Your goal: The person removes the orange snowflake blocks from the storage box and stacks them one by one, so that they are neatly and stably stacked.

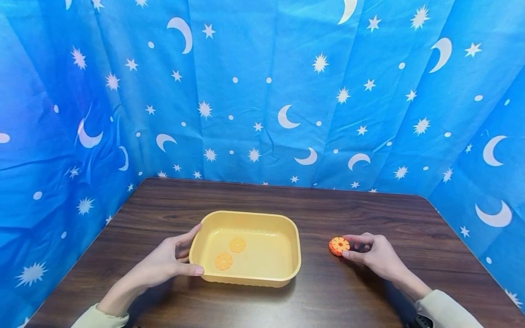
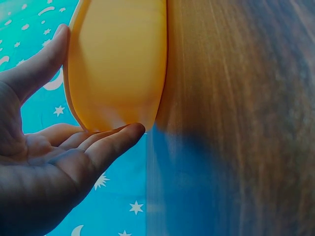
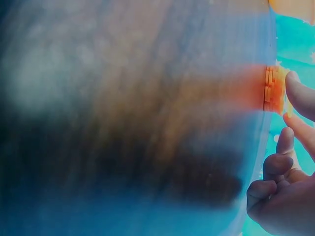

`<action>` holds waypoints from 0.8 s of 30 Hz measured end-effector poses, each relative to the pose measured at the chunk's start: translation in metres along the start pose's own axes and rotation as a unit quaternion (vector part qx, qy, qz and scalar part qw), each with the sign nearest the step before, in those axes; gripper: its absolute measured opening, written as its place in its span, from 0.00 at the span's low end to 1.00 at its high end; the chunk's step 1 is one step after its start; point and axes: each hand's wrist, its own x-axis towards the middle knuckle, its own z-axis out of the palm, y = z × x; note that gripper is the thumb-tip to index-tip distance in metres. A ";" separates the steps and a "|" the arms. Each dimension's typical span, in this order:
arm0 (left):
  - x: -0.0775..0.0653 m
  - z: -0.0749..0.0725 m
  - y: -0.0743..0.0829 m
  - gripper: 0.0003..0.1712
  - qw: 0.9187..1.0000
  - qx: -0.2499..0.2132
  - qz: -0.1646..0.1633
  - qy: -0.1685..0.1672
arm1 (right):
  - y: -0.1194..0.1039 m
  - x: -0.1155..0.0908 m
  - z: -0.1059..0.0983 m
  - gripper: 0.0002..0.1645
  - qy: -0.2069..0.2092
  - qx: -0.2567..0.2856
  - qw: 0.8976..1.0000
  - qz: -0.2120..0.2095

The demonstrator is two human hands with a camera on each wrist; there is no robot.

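A yellow plastic basin (image 1: 262, 257) stands on the table, with two flat orange notched discs, one (image 1: 237, 245) behind the other (image 1: 223, 261), lying on the left part of its floor. My left hand (image 1: 166, 259) grips the basin's left end, thumb at the near corner and fingers along the side. In the left wrist view, thumb and fingers span the end of the basin (image 2: 118, 64). To the right, my right hand (image 1: 377, 255) pinches the top notched disc (image 1: 340, 245) of a small orange-red stack between thumb and index finger. In the right wrist view the stack (image 3: 273, 91) shows edge-on.
A dark wood-grain table (image 1: 311, 300) carries everything. Blue cloth (image 1: 262, 91) printed with white moons and stars hangs behind it and on both sides. Bare tabletop lies between the basin and the disc stack.
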 end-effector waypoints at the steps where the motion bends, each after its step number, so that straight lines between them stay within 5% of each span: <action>1: 0.000 0.000 0.000 0.63 1.000 -0.001 0.000 0.000 | 0.000 0.000 0.000 0.26 -0.001 -0.001 1.000 -0.003; 16: 0.000 0.000 -0.002 0.63 1.000 -0.003 0.004 -0.001 | -0.006 -0.001 -0.006 0.29 -0.015 0.005 1.000 0.004; 24: 0.000 -0.002 -0.002 0.62 1.000 0.002 0.012 -0.004 | -0.021 0.003 -0.011 0.23 -0.011 0.002 1.000 -0.018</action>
